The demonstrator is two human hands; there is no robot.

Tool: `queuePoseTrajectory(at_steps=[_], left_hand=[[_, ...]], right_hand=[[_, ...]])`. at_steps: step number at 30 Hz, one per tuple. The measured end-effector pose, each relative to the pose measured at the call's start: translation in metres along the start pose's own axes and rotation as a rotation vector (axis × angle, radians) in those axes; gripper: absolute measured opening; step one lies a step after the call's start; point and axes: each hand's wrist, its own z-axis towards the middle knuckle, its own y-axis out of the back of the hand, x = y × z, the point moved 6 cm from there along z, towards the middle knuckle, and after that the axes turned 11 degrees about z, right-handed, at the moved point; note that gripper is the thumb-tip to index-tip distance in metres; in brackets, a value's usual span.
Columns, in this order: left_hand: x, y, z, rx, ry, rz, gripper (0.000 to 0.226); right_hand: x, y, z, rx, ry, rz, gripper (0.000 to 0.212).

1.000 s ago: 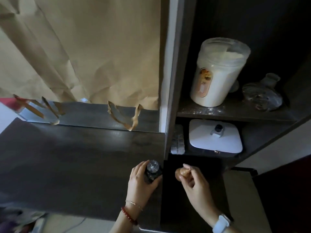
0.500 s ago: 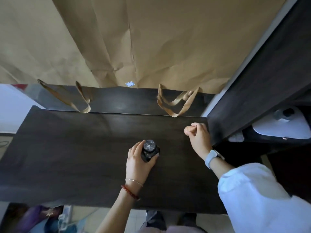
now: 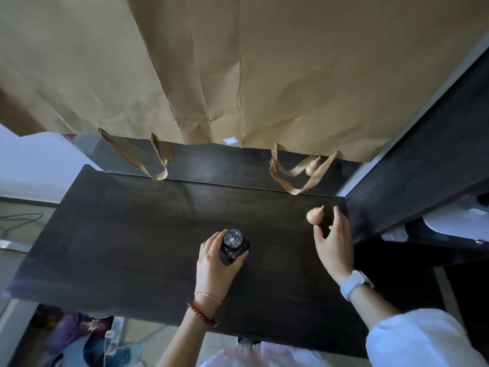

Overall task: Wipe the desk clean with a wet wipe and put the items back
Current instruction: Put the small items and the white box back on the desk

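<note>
So the left hand (image 3: 215,263) has its fingers and thumb wrapped around a small dark bottle (image 3: 233,247) with a round speckled cap, and the bottle's base sits on the dark wood surface (image 3: 127,242), roughly mid-way across and toward the near edge. The right hand (image 3: 334,239) is off to the right near the back corner, fingers spread loose and relaxed, not gripping anything; a little tan gourd-shaped thing (image 3: 315,215) stands upright on the surface just beside its fingertips, and honestly I can't tell if a finger is touching it or not. There's a red bead bracelet (image 3: 201,313) and a thin chain on the left wrist, and a pale watch (image 3: 353,284) on the right one, with a white sleeve (image 3: 423,337) lower down. Behind the surface a mirror strip (image 3: 225,165) runs along the back, showing the gourd's reflection. Big brown paper bags (image 3: 238,70) hang over it, their handles (image 3: 299,176) drooping down to the back edge. A dark cabinet side (image 3: 423,168) stands to the right.
</note>
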Motion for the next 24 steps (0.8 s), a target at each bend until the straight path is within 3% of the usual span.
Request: queuePoseTrajectory(at_steps=[2, 5, 10, 16, 20, 24], left_hand=[[0.006, 0.008, -0.007, -0.030, 0.039, 0.012, 0.058], [0.018, 0.022, -0.016, -0.061, 0.120, 0.006, 0.057], [0.052, 0.057, -0.021, -0.117, 0.239, 0.006, 0.058], [0.139, 0.114, -0.008, -0.218, 0.385, 0.019, 0.059], [0.207, 0.151, 0.021, -0.251, 0.427, 0.007, 0.059], [0.271, 0.186, 0.072, -0.211, 0.409, 0.002, 0.059]], right_hand=[[0.015, 0.002, -0.024, -0.013, 0.146, 0.058, 0.048], [0.039, -0.019, -0.054, 0.135, 0.302, 0.089, 0.025], [0.078, -0.091, -0.082, 0.560, 0.328, 0.025, 0.028], [0.141, -0.190, -0.113, 0.841, 0.474, -0.192, 0.034], [0.192, -0.262, -0.120, 0.868, 0.516, -0.339, 0.044], [0.239, -0.337, -0.125, 0.909, 0.432, -0.486, 0.059]])
